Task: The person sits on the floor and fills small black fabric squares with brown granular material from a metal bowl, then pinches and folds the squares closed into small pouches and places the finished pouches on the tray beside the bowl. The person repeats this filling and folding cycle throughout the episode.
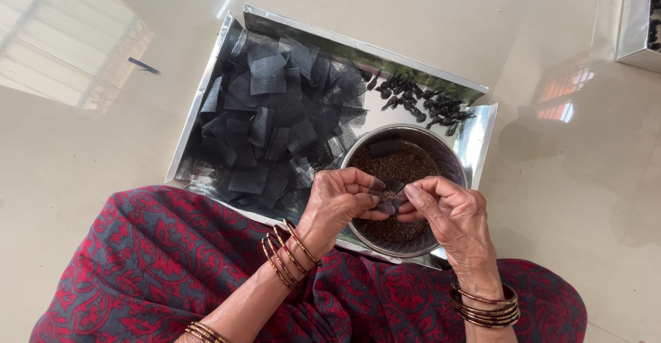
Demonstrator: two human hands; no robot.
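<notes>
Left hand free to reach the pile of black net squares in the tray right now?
Probably not straight away: the left hand and right hand together pinch a small net piece over the steel bowl. The pile of net squares lies close beside it, with nothing between.

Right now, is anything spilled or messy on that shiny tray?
Nothing looks spilled. The black net squares lie in a loose heap on the tray, the seeds stay inside the steel bowl, and both hands, left and right, pinch one net piece above it.
</notes>
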